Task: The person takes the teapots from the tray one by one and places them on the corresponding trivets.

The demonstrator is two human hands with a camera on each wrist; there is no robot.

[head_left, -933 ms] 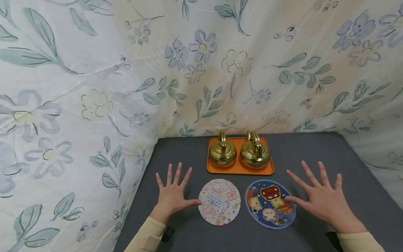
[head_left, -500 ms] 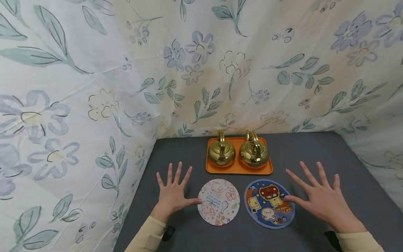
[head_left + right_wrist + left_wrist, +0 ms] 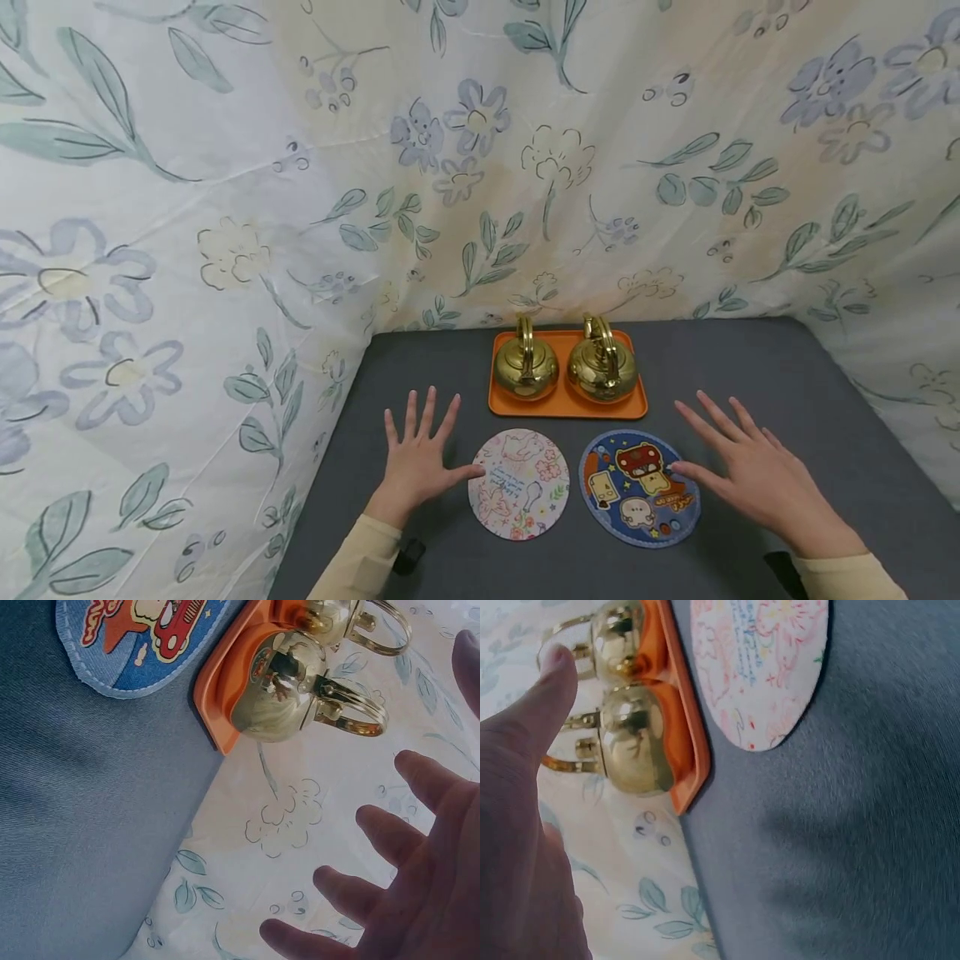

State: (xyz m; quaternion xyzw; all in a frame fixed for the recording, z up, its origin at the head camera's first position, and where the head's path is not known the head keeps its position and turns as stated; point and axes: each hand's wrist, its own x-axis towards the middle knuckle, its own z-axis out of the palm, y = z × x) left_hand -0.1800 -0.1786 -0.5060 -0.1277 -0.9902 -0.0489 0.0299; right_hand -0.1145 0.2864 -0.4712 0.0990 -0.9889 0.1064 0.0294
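Two small brass teapots, the left one [image 3: 527, 367] and the right one [image 3: 602, 368], stand side by side on an orange tray [image 3: 567, 408], handles upward. Nearer the person lie a round white coaster [image 3: 519, 485] with pink drawings and a round blue coaster [image 3: 640, 489] with cartoon figures. My left hand [image 3: 417, 468], fingers spread, hovers left of the white coaster; its thumb tip overlaps that coaster's edge in the head view. To the right of the blue coaster is my right hand [image 3: 767, 483], fingers straight and apart, holding nothing. The left wrist view shows the thumb [image 3: 551, 690] above the table.
A dark grey tabletop [image 3: 720, 358] carries everything. Pale floral cloth [image 3: 555, 167] rises behind it and along both sides. The tray sits close to the back edge by the cloth.
My right hand has turned slightly and shifted a little to the left, its fingers less spread. The left hand has moved slightly right. Tray, teapots and coasters stay in place.
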